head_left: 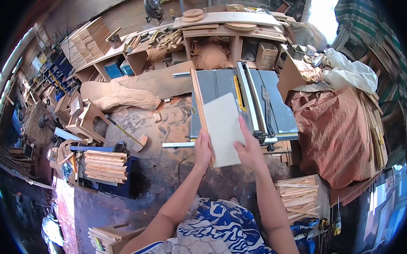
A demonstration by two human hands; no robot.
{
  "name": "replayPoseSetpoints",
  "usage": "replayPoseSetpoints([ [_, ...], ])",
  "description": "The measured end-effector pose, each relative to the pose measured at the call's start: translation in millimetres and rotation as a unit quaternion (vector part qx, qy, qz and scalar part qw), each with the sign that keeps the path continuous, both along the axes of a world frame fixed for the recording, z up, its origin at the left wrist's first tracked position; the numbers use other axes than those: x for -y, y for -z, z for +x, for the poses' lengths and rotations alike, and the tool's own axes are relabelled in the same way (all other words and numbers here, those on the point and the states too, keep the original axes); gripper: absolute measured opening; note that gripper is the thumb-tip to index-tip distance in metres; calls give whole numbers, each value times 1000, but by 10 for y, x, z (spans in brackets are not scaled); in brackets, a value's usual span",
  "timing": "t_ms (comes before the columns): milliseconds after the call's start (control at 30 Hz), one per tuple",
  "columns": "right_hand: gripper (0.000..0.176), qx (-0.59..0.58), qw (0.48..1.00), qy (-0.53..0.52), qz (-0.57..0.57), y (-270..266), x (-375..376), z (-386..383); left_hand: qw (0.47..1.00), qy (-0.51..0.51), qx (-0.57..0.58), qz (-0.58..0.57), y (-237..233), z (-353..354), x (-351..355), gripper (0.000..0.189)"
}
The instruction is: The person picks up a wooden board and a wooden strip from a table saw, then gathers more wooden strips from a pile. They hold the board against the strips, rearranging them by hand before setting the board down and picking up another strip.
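Observation:
A pale rectangular board is tilted in front of me, over the near part of a grey table saw. Along its left edge runs a long, narrow wooden strip. My left hand is closed around the strip's near end, beside the board's edge. On the board's right edge is my right hand, index finger stretched forward and thumb over the face; its other fingers are hidden. The saw's yellow insert and long rip fence lie just beyond the board.
Stacked wood strips stand at left, and another strip pile lies at right. A brown cloth covers a heap beside the saw. A workbench with offcuts and sawdust spans the back. A mallet rests on the left floor.

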State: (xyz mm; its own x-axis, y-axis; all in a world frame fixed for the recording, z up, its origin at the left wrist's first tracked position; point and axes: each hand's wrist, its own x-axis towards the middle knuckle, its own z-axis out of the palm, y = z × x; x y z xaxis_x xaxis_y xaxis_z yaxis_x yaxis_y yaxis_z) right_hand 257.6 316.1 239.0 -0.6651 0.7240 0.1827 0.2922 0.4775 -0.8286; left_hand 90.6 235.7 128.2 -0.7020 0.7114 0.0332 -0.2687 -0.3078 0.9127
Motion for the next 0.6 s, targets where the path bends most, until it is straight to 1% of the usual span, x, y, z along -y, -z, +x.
replayPoseSetpoints([
  [33, 86, -3, 1000, -12, -21, 88, 64, 152, 1000, 12, 14, -13, 10, -15, -48, 47],
  [67, 87, -6, 999, -22, -44, 170, 124, 313, 999, -9, 49, -11, 177, -32, -162, 48],
  [100, 87, -4, 999, -17, -48, 221, 177, 489, 999, -5, 51, -15, 254, 5, -234, 48],
  [167, 89, 22, 998, -49, -33, 255, 206, 878, 996, -46, 41, -58, 396, 141, -421, 54],
  [200, 89, 24, 998, -40, -35, 286, 190, 1110, 997, -37, 43, -61, 508, 291, -505, 54],
  [267, 89, 56, 988, -17, -142, 330, 145, 1538, 991, -64, -66, -93, 710, 686, -684, 47],
  [300, 89, 60, 987, -6, -146, 293, 145, 1682, 992, -53, -62, -96, 661, 903, -749, 47],
  [367, 89, 56, 988, 14, -144, 239, 206, 1956, 989, 28, -6, -146, 557, 1298, -769, 43],
  [400, 90, 56, 994, 20, -95, 287, 207, 2063, 984, 60, -46, -163, 534, 1365, -784, 37],
  [433, 90, 56, 993, 36, -99, 314, 202, 2166, 982, 77, -47, -165, 542, 1472, -885, 37],
  [500, 92, 21, 991, 48, -123, 270, 198, 2317, 996, 25, -49, -67, 502, 1678, -1047, 33],
  [533, 90, 17, 985, 58, -162, 194, 228, 2408, 991, 59, -84, -90, 485, 1651, -1045, 37],
  [567, 90, 15, 984, 66, -164, 174, 257, 2530, 993, 33, -1, -115, 409, 1609, -1127, 36],
  [600, 89, 28, 978, 32, -203, 190, 298, 2704, 987, 4, 81, -140, 345, 1512, -1258, 37],
])
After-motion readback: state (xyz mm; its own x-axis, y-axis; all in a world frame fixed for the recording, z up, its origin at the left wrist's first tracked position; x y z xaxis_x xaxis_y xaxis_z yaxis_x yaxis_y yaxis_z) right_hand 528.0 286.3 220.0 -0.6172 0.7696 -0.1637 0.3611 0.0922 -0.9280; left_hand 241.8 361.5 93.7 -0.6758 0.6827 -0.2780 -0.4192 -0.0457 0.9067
